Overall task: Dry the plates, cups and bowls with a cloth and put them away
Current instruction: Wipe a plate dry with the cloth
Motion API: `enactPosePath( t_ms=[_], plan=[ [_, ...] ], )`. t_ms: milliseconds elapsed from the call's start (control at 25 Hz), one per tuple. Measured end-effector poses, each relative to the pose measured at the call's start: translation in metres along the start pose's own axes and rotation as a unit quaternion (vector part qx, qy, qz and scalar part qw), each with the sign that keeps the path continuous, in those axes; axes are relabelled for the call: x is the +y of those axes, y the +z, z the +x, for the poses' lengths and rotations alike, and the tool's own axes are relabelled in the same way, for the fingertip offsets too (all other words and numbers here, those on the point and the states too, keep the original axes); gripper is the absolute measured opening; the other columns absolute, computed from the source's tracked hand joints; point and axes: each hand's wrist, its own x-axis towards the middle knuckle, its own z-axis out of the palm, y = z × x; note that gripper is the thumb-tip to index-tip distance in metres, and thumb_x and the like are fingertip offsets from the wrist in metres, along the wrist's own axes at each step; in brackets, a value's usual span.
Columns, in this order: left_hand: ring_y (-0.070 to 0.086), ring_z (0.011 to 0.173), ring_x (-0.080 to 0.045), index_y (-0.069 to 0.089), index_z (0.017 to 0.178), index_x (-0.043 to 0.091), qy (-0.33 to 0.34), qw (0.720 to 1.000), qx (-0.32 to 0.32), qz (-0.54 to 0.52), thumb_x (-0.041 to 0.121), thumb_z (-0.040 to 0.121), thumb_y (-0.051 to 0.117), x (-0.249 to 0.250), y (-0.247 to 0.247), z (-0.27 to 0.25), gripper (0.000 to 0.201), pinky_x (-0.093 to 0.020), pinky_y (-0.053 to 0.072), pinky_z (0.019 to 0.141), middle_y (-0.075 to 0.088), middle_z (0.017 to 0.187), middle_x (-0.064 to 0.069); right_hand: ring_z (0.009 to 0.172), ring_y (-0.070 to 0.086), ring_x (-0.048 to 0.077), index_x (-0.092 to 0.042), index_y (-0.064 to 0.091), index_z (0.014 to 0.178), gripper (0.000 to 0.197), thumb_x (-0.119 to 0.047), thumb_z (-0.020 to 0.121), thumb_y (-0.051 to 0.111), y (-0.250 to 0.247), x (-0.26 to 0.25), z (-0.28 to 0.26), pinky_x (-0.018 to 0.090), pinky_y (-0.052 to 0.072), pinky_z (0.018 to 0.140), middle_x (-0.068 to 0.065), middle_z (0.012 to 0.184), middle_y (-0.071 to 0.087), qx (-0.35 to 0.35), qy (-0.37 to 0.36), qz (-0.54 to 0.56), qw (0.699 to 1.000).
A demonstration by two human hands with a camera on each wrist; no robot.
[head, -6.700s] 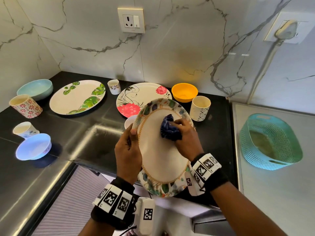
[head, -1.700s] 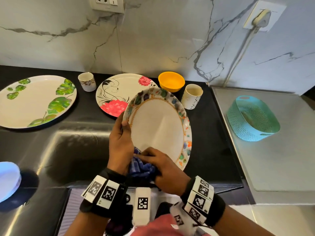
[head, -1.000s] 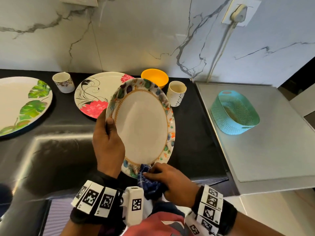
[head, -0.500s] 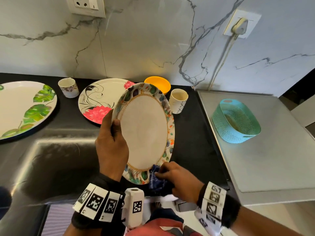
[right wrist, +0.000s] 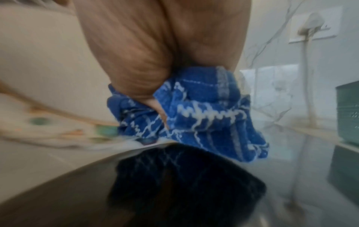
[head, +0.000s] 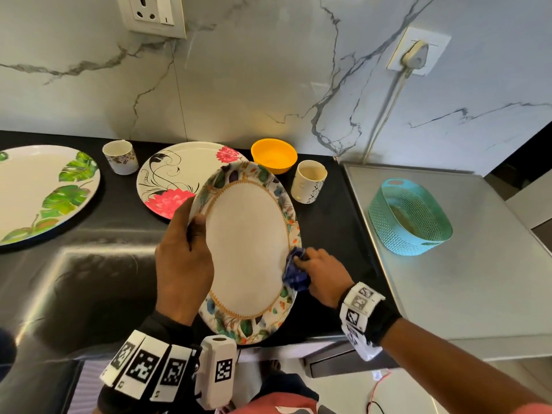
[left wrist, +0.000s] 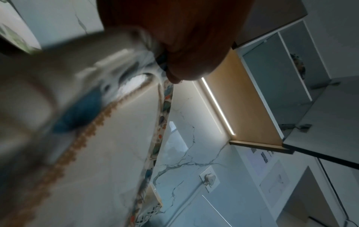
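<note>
A cream plate with a flowered rim [head: 248,249] is held tilted above the black counter. My left hand [head: 185,258] grips its left rim, thumb on the face. My right hand [head: 319,273] holds a bunched blue patterned cloth [head: 294,271] against the plate's right rim. In the right wrist view the blue cloth [right wrist: 194,113] is wadded under my fingers beside the plate's rim [right wrist: 58,135]. The left wrist view shows the plate's face [left wrist: 108,153] and my hand [left wrist: 178,38] on its edge, blurred.
On the black counter [head: 328,234] lie a red-flower plate [head: 176,177], a green-leaf plate [head: 44,192], a small cup [head: 119,156], an orange bowl [head: 273,155] and a white cup [head: 309,182]. A teal basket [head: 409,216] stands on the steel surface at right.
My right hand has slid the cloth from the plate's bottom rim up round to its right rim. The left hand keeps its grip on the left rim.
</note>
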Motion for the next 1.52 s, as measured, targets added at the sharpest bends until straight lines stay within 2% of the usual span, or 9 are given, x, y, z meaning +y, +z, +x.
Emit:
enactPosePath(
  t_ms=[200,440,560,760,880,1040,1200,1360,1520],
  plan=[
    [0.061,0.102,-0.013,0.053,0.135,0.025,-0.002,0.999,0.025,0.024,0.026,0.102,0.042,-0.004,-0.004,-0.004,0.034,-0.027,0.053,0.084,0.065,0.118,0.001,0.113,0.046,0.028,-0.021,0.044,0.143,0.06,-0.012,0.086,0.057,0.029,-0.026,-0.061,0.038,0.044,0.092,0.005,0.133,0.046,-0.033,-0.157,0.04,0.986],
    [0.06,0.091,0.013,0.052,0.134,0.026,0.043,0.997,-0.043,0.049,0.028,0.101,0.044,0.014,-0.002,-0.006,0.035,0.0,0.044,0.068,0.064,0.106,0.011,0.083,0.059,0.032,-0.01,0.064,0.12,0.066,-0.03,0.059,0.082,0.006,0.017,0.004,0.038,0.05,0.063,0.012,0.106,0.062,0.103,-0.054,-0.116,0.986],
    [0.053,0.084,0.025,0.051,0.138,0.022,0.087,0.991,-0.066,0.083,0.027,0.1,0.047,0.03,0.004,-0.006,0.039,0.006,0.038,0.067,0.061,0.106,0.012,0.081,0.059,0.033,-0.008,0.067,0.114,0.063,-0.021,0.055,0.086,-0.038,0.019,0.037,0.038,0.051,0.062,0.013,0.104,0.064,0.216,-0.025,-0.106,0.97],
    [0.06,0.071,0.004,0.053,0.136,0.02,0.12,0.984,-0.06,0.116,0.026,0.1,0.048,0.034,0.01,-0.005,0.037,-0.004,0.044,0.06,0.062,0.091,0.012,0.092,0.052,0.034,-0.003,0.063,0.122,0.052,-0.003,0.07,0.068,-0.09,-0.003,0.054,0.041,0.047,0.072,0.017,0.109,0.063,0.479,-0.084,-0.045,0.873],
    [0.061,0.067,-0.001,0.055,0.133,0.023,0.102,0.988,-0.071,0.095,0.028,0.1,0.047,0.025,0.015,-0.007,0.034,-0.01,0.043,0.055,0.065,0.081,0.009,0.095,0.053,0.033,0.0,0.063,0.123,0.035,-0.009,0.089,0.06,-0.1,-0.03,0.049,0.042,0.047,0.081,0.018,0.107,0.063,0.555,-0.203,0.004,0.806],
    [0.061,0.071,0.001,0.055,0.134,0.021,0.104,0.987,-0.076,0.092,0.027,0.1,0.047,0.014,0.015,-0.007,0.035,-0.007,0.043,0.059,0.066,0.086,0.009,0.104,0.054,0.032,-0.003,0.059,0.125,0.041,-0.022,0.089,0.066,-0.088,-0.04,0.046,0.042,0.044,0.091,0.016,0.115,0.057,0.524,-0.27,-0.003,0.807],
    [0.064,0.083,-0.003,0.053,0.137,0.019,0.088,0.991,-0.055,0.081,0.029,0.097,0.049,0.016,0.007,-0.008,0.042,-0.001,0.044,0.069,0.068,0.107,0.005,0.086,0.062,0.038,0.0,0.064,0.118,0.046,-0.007,0.074,0.074,-0.064,0.002,0.064,0.042,0.054,0.075,0.019,0.106,0.065,0.439,-0.123,0.014,0.89],
    [0.061,0.075,0.013,0.056,0.135,0.012,0.146,0.986,-0.013,0.083,0.027,0.095,0.048,0.022,0.001,-0.006,0.043,0.002,0.042,0.065,0.062,0.094,0.01,0.093,0.057,0.04,-0.006,0.059,0.125,0.052,-0.017,0.075,0.068,-0.018,0.028,0.041,0.043,0.052,0.076,0.016,0.113,0.059,0.165,-0.038,0.028,0.985],
    [0.057,0.081,0.021,0.057,0.133,0.012,0.141,0.988,-0.002,0.06,0.019,0.098,0.05,0.014,-0.001,-0.003,0.037,0.002,0.042,0.068,0.063,0.098,0.01,0.108,0.053,0.034,-0.011,0.059,0.122,0.041,-0.019,0.082,0.058,0.003,-0.009,-0.005,0.041,0.049,0.086,0.01,0.121,0.055,-0.017,-0.062,0.018,0.998]
  ],
)
